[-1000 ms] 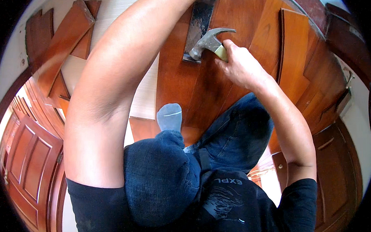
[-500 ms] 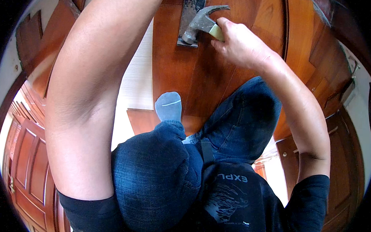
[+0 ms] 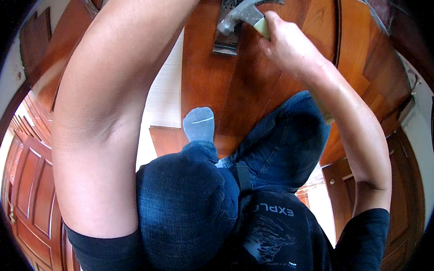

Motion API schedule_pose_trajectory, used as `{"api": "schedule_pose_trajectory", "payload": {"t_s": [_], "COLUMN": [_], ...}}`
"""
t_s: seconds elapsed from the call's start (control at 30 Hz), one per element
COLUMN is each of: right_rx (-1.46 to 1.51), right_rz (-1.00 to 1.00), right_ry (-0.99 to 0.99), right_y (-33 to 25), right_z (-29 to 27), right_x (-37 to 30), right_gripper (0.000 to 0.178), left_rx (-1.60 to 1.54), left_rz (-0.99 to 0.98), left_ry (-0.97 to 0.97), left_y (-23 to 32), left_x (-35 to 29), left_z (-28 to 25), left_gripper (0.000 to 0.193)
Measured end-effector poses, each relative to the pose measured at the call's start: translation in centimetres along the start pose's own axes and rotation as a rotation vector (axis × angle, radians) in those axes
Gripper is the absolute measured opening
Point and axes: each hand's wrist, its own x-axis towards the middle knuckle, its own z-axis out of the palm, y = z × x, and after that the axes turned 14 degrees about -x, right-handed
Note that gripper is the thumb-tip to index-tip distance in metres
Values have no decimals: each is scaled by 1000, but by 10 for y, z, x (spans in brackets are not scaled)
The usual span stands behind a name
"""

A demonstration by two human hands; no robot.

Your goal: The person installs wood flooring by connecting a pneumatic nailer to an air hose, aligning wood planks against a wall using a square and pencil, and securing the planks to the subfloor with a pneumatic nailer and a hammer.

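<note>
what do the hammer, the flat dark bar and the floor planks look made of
Hammer head: probably steel, grey with a dull metallic sheen. Hammer handle: perhaps painted wood or plastic; only a short pale green piece shows. Flat dark bar: likely metal, its black surface scuffed with shiny patches. Floor planks: wood or laminate, reddish brown, with visible grain and a glossy finish.

Glossy red-brown wooden floor [image 3: 200, 78] spreads at twelve o'clock, a pale, finely streaked surface [image 3: 167, 96] edging it toward ten. A red-brown panelled door [image 3: 30, 190] with a metal handle [image 3: 12, 214] stands at eight o'clock; a darker brown door [image 3: 404, 186] at four, a glaring white patch [image 3: 323, 203] just beside it. Whitish wall [image 3: 426, 123] shows at three.
</note>
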Motion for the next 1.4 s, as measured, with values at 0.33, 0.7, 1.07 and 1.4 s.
{"api": "schedule_pose_trajectory", "payload": {"t_s": [0.33, 0.7, 1.07, 1.4], "right_rx": [-22, 33, 32, -28], "right_rz": [-19, 22, 293, 293], "right_ry": [-57, -270, 70, 328], "right_y": [0, -6, 59, 73], "right_z": [7, -5, -28, -2], "right_x": [0, -4, 11, 7], "right_gripper": [23, 29, 42, 43], "left_rx": [-85, 124, -141, -453], "left_rz": [-131, -141, -212, -282], "left_ry": [-140, -18, 56, 23], "left_y": [20, 0, 0, -22], "left_x": [-3, 2, -13, -32], "left_z": [-26, 13, -24, -41], "left_gripper": [53, 76, 93, 85]}}
